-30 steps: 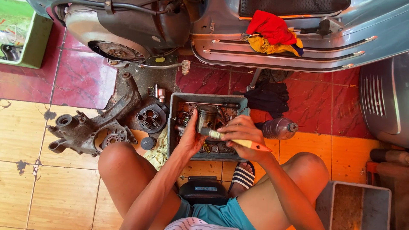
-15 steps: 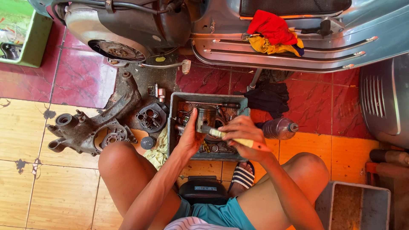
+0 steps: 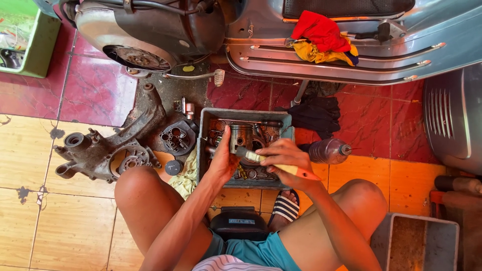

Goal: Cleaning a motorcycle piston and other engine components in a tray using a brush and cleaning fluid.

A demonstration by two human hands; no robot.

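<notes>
Scrubbing a metal cylinder (image 3: 241,138) over the parts tray (image 3: 203,150).
I see left hand (image 3: 222,159) clasped on the cylinder, right hand (image 3: 286,156) gripping a brush (image 3: 273,163); grimy parts remain in the tray, engine casing (image 3: 108,150) beyond looks dirty.

So the parts tray (image 3: 203,150) sits on the floor right in front of me, between my knees, and everything else goes off that. In it there's a cylinder part (image 3: 241,136) up on end among a pile of small bits. My left hand (image 3: 223,159) rests on the tray's near left side against that cylinder, my right hand (image 3: 285,156) hovers over the near right side with a brush (image 3: 273,164) lying across the tray. Left of the tray: engine casing (image 3: 108,150). Right of it, just beside: 1 bottle (image 3: 327,150) on its side. Behind the tray: the scooter (image 3: 281,40), rags (image 3: 321,36) on its footboard.
</notes>
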